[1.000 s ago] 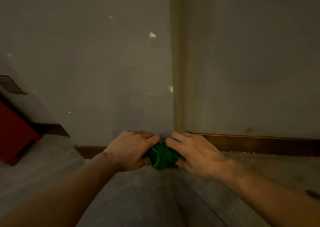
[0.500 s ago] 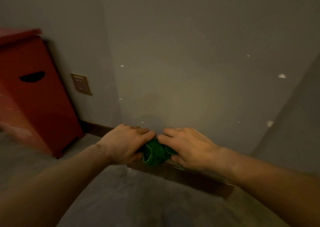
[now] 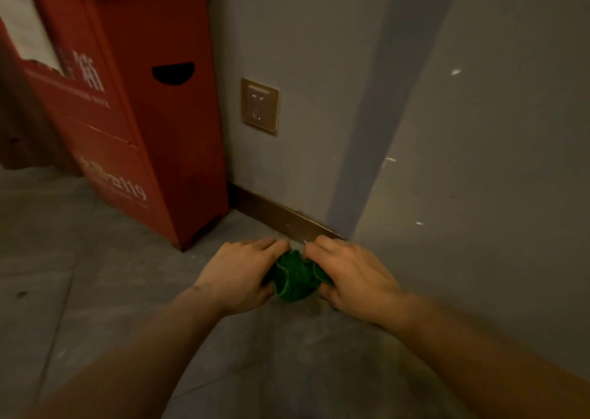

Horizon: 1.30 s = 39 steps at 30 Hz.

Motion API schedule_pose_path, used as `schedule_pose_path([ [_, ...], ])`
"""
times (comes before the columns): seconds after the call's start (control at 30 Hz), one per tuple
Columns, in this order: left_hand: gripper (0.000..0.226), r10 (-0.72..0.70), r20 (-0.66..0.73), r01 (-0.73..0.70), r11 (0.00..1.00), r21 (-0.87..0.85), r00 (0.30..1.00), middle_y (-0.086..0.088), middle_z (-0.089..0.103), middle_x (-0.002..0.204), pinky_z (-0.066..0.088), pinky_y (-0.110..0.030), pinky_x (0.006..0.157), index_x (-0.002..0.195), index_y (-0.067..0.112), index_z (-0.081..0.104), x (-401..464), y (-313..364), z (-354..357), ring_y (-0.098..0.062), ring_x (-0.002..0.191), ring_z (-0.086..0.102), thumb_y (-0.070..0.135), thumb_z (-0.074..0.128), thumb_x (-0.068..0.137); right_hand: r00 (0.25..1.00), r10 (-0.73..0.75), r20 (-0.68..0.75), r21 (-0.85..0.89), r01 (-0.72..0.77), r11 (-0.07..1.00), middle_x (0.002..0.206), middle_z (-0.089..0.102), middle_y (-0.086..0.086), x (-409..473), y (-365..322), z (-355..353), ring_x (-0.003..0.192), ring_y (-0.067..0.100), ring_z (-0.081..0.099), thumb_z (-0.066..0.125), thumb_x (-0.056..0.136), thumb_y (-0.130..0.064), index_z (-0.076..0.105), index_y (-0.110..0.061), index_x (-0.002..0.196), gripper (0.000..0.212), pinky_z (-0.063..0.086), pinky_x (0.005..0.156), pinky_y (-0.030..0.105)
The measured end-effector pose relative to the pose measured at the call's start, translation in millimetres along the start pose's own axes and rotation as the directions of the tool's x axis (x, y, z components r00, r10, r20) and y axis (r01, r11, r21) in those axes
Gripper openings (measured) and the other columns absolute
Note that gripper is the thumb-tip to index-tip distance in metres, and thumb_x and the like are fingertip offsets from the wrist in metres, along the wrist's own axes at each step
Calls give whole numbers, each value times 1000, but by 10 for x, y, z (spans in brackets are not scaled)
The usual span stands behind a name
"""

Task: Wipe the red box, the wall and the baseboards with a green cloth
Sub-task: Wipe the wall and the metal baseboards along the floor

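Note:
A bunched green cloth (image 3: 295,277) is held between both hands low on the floor, at the foot of a projecting wall corner. My left hand (image 3: 238,273) grips its left side and my right hand (image 3: 352,278) its right side. Just beyond my fingertips runs a dark brown baseboard (image 3: 281,215) along the grey wall (image 3: 306,67). A tall red box (image 3: 134,105) with white lettering and a dark half-round handle hole stands on the floor to the left, against the same wall.
A brass-coloured wall socket (image 3: 259,106) sits on the wall between the red box and the corner. The wall at right (image 3: 495,163) carries small white chips. The floor (image 3: 79,275) is grey concrete.
The view has swung left, bringing the red box and socket fully in. Both hands, holding the cloth, have slid left along the wall base to the projecting corner.

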<state>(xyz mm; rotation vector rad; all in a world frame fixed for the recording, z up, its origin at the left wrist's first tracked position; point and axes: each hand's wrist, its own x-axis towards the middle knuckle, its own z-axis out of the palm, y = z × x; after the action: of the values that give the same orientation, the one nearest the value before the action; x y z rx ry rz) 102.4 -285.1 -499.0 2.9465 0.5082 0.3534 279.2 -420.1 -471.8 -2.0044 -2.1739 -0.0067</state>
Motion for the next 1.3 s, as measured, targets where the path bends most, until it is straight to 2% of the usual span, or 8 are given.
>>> schedule_pose_path([
  [0.2,39,-162,-29,154,971,-184,986,7,60,105,47,-34,65,119,36,44,6,-330,451,-17,84,60,40,64,86,972,223,-80,218,-201,955,111,50,-6,317,-38,628,101,17,53,69,80,-11,48,-26,113,42,44,79,28],
  [0.47,39,-347,-12,302,830,-470,938,11,63,93,49,-28,65,113,39,47,47,-460,985,-7,78,59,29,72,84,872,485,-67,467,-402,788,125,52,1,472,-114,1136,119,20,48,65,80,1,52,-19,124,50,46,98,38],
  [0.63,36,-478,24,387,679,-624,878,11,67,87,54,-30,65,106,34,53,155,-458,1162,-3,75,63,22,76,81,851,522,50,565,-455,688,143,30,-8,522,-183,1378,133,12,31,75,69,-19,17,-48,146,100,43,105,37],
  [0.77,37,-517,43,386,577,-720,855,13,67,82,47,-11,57,103,33,56,263,-441,1241,3,74,64,18,79,79,847,529,-48,490,-441,752,147,24,-5,607,-175,1494,137,19,29,87,60,-21,2,-58,146,126,44,104,40],
  [0.97,46,-456,110,363,516,-776,883,20,62,98,49,-8,71,115,40,46,324,-434,1306,12,92,60,34,77,82,820,543,-180,271,-489,829,133,47,2,728,-17,1483,122,26,46,82,68,-7,33,-39,134,88,47,88,34],
  [1.1,79,-386,74,349,715,-606,920,8,49,142,35,-39,113,150,32,31,263,-537,1437,-10,130,42,73,49,85,818,555,-149,184,-529,829,129,49,8,776,121,1459,114,29,47,74,74,-7,46,-25,132,67,49,78,37],
  [1.2,95,-384,12,361,856,-371,923,1,28,161,13,-47,124,158,29,14,167,-640,1603,-17,147,20,87,32,85,816,566,-119,144,-550,823,131,46,9,789,178,1470,118,30,45,76,75,-8,45,-20,131,65,50,81,36],
  [1.3,113,-366,82,375,905,-202,927,-5,6,169,-9,-51,124,160,30,0,89,-722,1803,-23,154,-5,98,25,74,813,566,-136,77,-561,824,135,41,12,858,187,1478,122,31,41,79,74,-14,42,-18,128,66,52,82,36],
])
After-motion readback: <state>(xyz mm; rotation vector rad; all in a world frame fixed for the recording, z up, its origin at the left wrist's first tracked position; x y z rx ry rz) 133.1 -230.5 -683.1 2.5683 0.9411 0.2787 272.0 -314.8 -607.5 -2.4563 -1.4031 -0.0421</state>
